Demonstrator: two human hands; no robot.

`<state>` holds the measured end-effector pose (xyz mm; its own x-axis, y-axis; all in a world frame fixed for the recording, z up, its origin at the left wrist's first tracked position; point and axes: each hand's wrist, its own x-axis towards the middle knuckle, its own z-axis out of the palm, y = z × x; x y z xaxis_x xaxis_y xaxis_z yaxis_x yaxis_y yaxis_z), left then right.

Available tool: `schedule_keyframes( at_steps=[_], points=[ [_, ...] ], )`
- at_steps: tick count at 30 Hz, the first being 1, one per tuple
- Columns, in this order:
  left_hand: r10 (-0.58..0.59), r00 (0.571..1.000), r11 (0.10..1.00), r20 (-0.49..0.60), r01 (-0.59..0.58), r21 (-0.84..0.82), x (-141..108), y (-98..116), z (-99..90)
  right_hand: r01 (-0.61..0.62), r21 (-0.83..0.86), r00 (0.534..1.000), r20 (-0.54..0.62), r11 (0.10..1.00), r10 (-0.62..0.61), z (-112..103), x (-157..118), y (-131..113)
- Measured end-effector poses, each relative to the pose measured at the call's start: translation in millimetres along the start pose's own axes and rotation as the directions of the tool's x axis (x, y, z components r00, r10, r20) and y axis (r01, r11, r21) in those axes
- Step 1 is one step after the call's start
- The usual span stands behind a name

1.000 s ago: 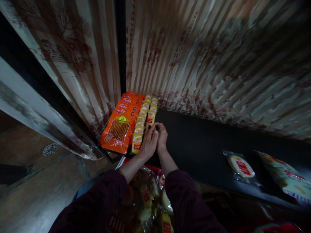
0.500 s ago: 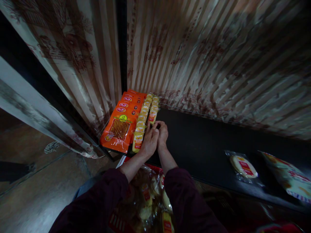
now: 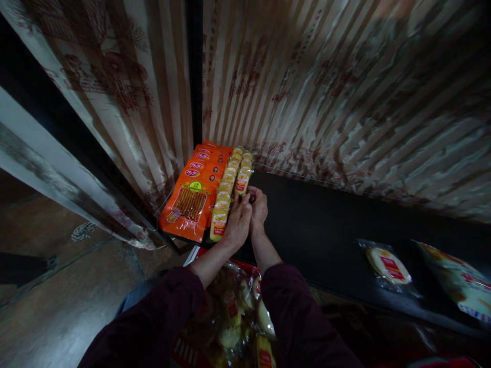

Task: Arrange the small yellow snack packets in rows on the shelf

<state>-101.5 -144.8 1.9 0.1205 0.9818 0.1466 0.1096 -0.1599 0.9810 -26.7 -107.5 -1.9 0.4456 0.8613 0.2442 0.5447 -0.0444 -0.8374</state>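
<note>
Two rows of small yellow snack cakes in clear wrappers run back along the shelf. In the left row, the nearest wrapped cake [image 3: 218,225] lies beside my left hand [image 3: 238,224]. At the near end of the right row, the front wrapped cake [image 3: 242,183] shows its red and white label. My left hand is closed at that cake's near end, its fingers pointing forward. My right hand [image 3: 260,208] meets it from the right with curled fingers, also at the cake's end. The fingertips partly hide what they grip.
Overlapping orange snack bags [image 3: 187,199] lie left of the rows on the black shelf [image 3: 314,220]. Farther right are a round wrapped pastry [image 3: 389,266] and a pale green bag [image 3: 460,281]. Below is a box of wrapped breads [image 3: 233,317]. Patterned curtains [image 3: 299,92] hang behind.
The view has shifted slightly. Both hands stay together at the end of the right row, with only small finger movement.
</note>
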Motion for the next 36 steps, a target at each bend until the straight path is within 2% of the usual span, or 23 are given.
schedule_keyframes(
  at_steps=[5,11,23,30,36],
  points=[
    [-0.006,1.000,1.000,0.009,0.006,0.009,0,1,-0.6,0.015,0.005,1.000,0.013,1.000,-0.015,4,3,7],
    [0.013,1.000,1.000,0.017,-0.013,-0.019,-1,3,-1.5,-0.044,0.038,0.999,0.001,0.998,0.044,9,7,14],
    [-0.009,1.000,0.994,-0.019,0.006,-0.108,-2,7,-1.1,0.087,0.046,0.988,0.124,0.995,-0.093,13,21,20],
    [-0.019,1.000,0.996,-0.016,0.018,-0.093,-2,7,-0.6,0.155,0.003,0.979,0.133,0.988,-0.154,11,21,18],
    [-0.003,1.000,0.998,-0.019,0.002,-0.069,-3,6,0.0,0.152,-0.003,0.980,0.128,0.988,-0.151,10,23,22]
  ],
)
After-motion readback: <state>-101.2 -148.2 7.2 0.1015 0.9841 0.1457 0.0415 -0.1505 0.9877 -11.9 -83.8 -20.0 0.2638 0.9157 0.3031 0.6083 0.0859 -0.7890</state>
